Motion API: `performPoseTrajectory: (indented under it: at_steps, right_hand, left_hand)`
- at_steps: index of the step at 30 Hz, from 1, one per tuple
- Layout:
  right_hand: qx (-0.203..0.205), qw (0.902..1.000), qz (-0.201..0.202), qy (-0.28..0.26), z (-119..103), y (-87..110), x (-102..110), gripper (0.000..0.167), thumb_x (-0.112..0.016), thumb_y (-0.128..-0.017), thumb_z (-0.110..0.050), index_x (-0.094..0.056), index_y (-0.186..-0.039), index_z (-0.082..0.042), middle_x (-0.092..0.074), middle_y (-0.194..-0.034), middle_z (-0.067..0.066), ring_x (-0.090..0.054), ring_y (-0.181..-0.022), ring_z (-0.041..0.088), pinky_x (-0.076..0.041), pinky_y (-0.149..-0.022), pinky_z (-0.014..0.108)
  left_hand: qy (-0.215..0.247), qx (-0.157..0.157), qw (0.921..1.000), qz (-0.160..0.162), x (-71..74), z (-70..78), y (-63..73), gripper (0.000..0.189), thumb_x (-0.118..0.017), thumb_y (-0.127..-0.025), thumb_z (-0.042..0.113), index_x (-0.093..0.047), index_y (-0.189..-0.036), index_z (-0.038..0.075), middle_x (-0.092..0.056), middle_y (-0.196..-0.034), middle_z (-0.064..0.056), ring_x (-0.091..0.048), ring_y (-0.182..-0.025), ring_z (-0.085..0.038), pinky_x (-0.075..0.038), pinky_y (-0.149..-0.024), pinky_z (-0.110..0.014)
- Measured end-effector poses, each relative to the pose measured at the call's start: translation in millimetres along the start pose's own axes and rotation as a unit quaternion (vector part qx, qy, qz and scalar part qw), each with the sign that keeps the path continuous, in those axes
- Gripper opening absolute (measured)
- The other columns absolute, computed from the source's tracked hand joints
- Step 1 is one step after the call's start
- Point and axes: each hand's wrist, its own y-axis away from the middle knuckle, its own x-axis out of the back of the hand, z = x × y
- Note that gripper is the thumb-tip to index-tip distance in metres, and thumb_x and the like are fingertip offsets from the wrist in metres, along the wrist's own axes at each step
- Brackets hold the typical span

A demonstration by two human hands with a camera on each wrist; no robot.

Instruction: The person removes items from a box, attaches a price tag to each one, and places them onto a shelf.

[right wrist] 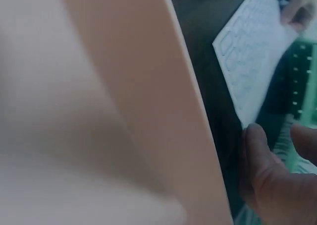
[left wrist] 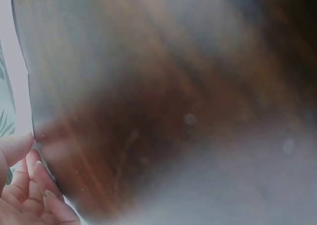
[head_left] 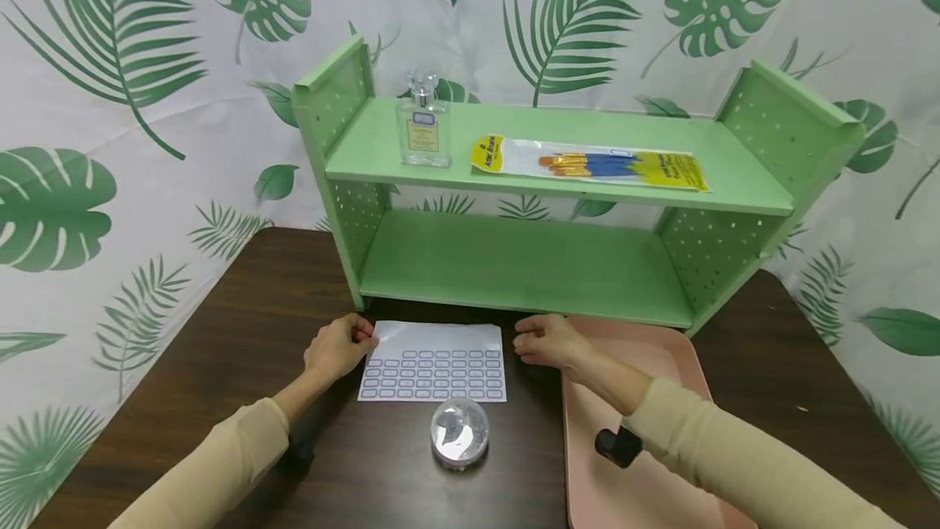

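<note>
A white sheet of small blue-framed labels (head_left: 433, 374) lies on the dark table, its upper part bare. My left hand (head_left: 338, 347) pinches the sheet's left edge near the top between thumb and finger. In the left wrist view the left hand (left wrist: 34, 195) is at the lower left, by the sheet's white edge (left wrist: 19, 81). Just off the sheet's upper right corner is my right hand (head_left: 547, 341), fingers bent loosely. Seen from the right wrist, the right hand (right wrist: 277, 180) has its thumb apart from its fingers, with a fingertip by the sheet's corner.
A round clear container (head_left: 459, 433) stands before the sheet. The pink tray (head_left: 587, 431) lies under my right forearm. Behind, a green shelf (head_left: 514, 264) bears a glass perfume bottle (head_left: 423, 133) and a pack of paintbrushes (head_left: 587, 164); both carry a small blue-framed label.
</note>
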Motion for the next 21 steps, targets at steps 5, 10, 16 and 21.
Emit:
performPoseTrajectory:
  at_steps: [5,10,16,21]
  right_hand:
    - [-0.044,0.9986,0.024,-0.017,7.1,-15.3,-11.2,0.044,-0.050,-0.091,0.007,-0.034,-0.130,0.022,-0.045,-0.126,0.039,-0.053,-0.113,0.045,-0.051,-0.090,0.042]
    - [-0.066,0.9970,0.037,-0.018,11.0,-24.8,-17.5,0.044,-0.053,-0.091,0.005,-0.038,-0.129,0.020,-0.052,-0.118,0.035,-0.063,-0.094,0.033,-0.055,-0.079,0.035]
    - [-0.081,0.9952,0.052,-0.017,15.0,-33.3,-24.0,0.039,-0.056,-0.089,0.006,-0.046,-0.125,0.016,-0.059,-0.098,0.022,-0.060,-0.069,0.016,-0.055,-0.063,0.027]
    - [-0.077,0.9951,0.059,-0.017,15.4,-36.3,-26.0,0.033,-0.055,-0.088,0.007,-0.048,-0.120,0.013,-0.057,-0.090,0.016,-0.056,-0.063,0.014,-0.055,-0.059,0.026]
  left_hand:
    - [-0.001,0.002,1.0000,-0.001,-2.5,3.0,-1.5,0.014,-0.069,-0.085,0.022,-0.064,-0.094,0.012,-0.064,-0.085,-0.001,-0.056,-0.071,-0.019,-0.035,-0.055,-0.030]
    - [-0.003,0.006,1.0000,-0.001,-1.5,4.4,-1.8,0.014,-0.068,-0.085,0.021,-0.063,-0.093,0.012,-0.065,-0.086,-0.002,-0.056,-0.072,-0.019,-0.035,-0.055,-0.030]
    - [0.001,0.013,0.9999,-0.003,-1.3,3.1,-1.9,0.014,-0.068,-0.085,0.021,-0.063,-0.094,0.012,-0.065,-0.087,-0.003,-0.056,-0.073,-0.020,-0.035,-0.057,-0.031]
    - [0.003,0.016,0.9999,-0.004,0.0,1.2,-1.1,0.015,-0.068,-0.085,0.021,-0.063,-0.094,0.011,-0.066,-0.087,-0.003,-0.056,-0.073,-0.020,-0.036,-0.057,-0.031]
